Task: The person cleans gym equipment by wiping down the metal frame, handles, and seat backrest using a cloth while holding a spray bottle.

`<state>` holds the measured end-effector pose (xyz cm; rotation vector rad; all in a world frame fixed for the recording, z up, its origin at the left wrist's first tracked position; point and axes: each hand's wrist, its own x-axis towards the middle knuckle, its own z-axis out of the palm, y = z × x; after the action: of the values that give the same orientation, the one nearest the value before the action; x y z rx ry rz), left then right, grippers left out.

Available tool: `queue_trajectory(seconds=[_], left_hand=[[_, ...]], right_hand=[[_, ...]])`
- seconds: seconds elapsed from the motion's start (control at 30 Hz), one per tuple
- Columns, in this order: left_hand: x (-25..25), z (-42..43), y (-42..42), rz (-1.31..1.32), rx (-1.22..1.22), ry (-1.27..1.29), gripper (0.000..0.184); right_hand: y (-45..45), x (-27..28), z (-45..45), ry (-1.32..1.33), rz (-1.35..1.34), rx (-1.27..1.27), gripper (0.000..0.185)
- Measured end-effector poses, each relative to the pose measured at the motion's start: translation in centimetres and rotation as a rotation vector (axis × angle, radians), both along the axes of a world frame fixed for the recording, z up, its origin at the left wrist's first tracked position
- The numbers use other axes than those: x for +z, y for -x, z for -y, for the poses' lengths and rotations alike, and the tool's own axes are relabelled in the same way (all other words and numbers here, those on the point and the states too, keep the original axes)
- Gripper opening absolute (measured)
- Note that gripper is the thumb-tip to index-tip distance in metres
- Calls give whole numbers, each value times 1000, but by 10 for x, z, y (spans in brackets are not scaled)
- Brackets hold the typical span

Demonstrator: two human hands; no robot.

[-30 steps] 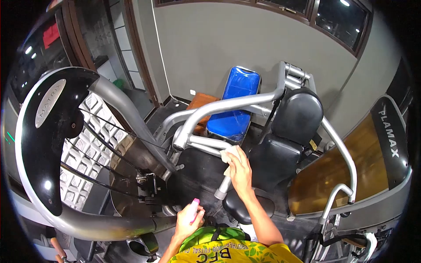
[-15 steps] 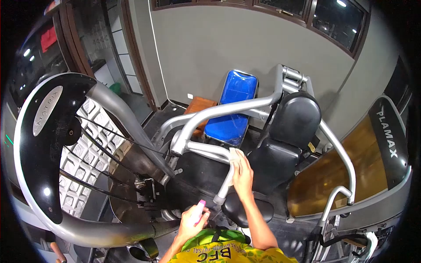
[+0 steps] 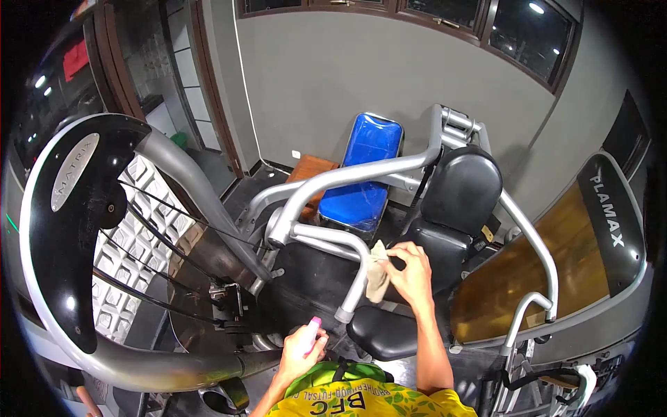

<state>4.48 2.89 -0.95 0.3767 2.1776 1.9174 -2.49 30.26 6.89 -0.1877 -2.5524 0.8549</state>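
Note:
In the head view, my right hand pinches a beige cloth, which hangs down just right of the bent silver tube of an exercise machine. Whether the cloth still touches the tube I cannot tell. My left hand is low, in front of my body, wrapped round a small whitish bottle with a pink top. Most of that bottle is hidden by the fingers. A black padded seat lies below my right hand, and the machine's black backrest stands beyond it.
A blue padded bench and a brown wooden box stand by the grey wall. The curved frame marked MATRIX rises at the left, with cables running from it. A PLAMAX machine stands at the right.
My right hand has drawn back to the right from the silver tube. The cloth, earlier pressed against the tube, now hangs from my fingers. My left hand has barely moved.

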Motion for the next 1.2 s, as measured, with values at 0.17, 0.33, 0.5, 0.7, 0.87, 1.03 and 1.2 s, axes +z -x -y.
queue_trajectory(seconds=[0.17, 0.33, 0.5, 0.7, 0.87, 1.03, 1.2], left_hand=[[3, 0, 1, 33, -2, -36, 13], [2, 2, 3, 44, -5, -42, 12], [1, 4, 4, 68, 5, -34, 12], [0, 5, 3, 65, 33, -58, 13], [-3, 8, 1, 52, 66, -45, 12], [-8, 7, 2, 3, 72, -49, 12], [-7, 6, 0, 54, 61, -26, 12]], right_hand=[[-18, 12, -12, 302, -88, 34, 16], [-17, -1, -39, 725, -164, 316, 17], [-13, 8, -36, 1146, -52, 590, 38], [43, -64, -30, 662, 87, 308, 20], [50, -94, 0, 313, -175, -71, 26], [27, -77, 36, 457, -262, -138, 27], [20, -81, 70, 316, -262, -38, 56]])
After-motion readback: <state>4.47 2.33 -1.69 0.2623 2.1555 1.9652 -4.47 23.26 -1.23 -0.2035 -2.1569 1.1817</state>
